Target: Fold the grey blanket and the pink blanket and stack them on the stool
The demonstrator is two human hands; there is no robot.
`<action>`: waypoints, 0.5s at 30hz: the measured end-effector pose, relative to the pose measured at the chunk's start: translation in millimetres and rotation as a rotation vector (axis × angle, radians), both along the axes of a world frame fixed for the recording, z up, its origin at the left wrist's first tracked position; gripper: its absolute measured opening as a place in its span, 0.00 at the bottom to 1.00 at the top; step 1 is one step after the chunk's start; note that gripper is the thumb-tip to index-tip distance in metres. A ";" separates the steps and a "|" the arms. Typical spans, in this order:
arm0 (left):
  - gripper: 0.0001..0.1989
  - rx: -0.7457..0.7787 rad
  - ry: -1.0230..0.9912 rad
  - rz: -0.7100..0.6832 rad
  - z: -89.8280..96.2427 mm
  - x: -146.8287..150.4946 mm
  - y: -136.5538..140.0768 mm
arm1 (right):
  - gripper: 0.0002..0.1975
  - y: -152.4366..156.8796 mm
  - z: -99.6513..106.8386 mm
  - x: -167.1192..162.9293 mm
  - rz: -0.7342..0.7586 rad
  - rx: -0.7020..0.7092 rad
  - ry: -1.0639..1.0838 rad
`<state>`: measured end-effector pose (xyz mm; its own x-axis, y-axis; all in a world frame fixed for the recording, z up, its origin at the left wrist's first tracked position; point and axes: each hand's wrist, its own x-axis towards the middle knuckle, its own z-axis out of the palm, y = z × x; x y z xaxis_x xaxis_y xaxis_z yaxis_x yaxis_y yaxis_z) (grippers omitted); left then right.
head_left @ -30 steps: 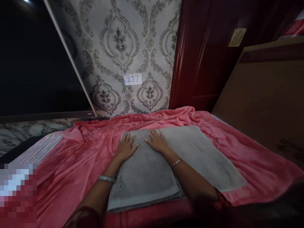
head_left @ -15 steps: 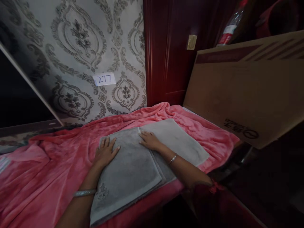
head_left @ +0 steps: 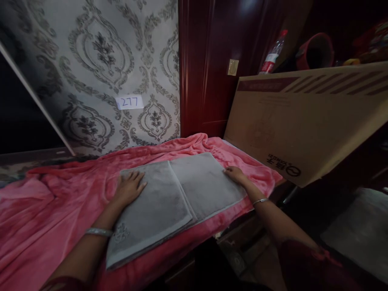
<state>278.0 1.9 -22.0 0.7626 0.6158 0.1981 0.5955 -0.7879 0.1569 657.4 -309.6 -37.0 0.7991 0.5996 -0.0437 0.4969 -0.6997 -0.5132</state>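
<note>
A grey towel (head_left: 151,206) lies partly folded, its left part doubled over and its right part in a lower layer. A small embroidered motif shows at its near left corner. My left hand (head_left: 129,188) rests flat on the folded part near the left edge, fingers stretched out. At the right edge of the towel, my right hand (head_left: 235,174) has its fingers curled together and pinching the border. Under the towel spreads a pink plush blanket (head_left: 69,210).
A big cardboard box (head_left: 297,121) leans at the right, with a red-capped bottle (head_left: 272,54) and a roll of tape (head_left: 315,50) behind its top edge. A dark screen (head_left: 27,109) stands at the left. A paper marked 277 (head_left: 129,102) is on the patterned wall.
My right hand has moved from the fold in the middle of the towel to its right edge and closed there. My left hand stays flat on the towel. The view has shifted slightly right.
</note>
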 end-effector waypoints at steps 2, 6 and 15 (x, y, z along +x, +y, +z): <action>0.32 -0.027 0.102 -0.079 12.9 11.0 -14.9 | 0.17 1.0 2.7 1.7 0.022 0.013 0.064; 0.35 -0.069 0.252 -0.292 24.7 42.2 -52.8 | 0.25 -4.2 9.3 0.2 0.077 0.060 0.197; 0.36 -0.150 0.125 -0.437 -22.3 71.7 -90.6 | 0.24 22.9 70.6 -47.4 0.171 0.425 0.683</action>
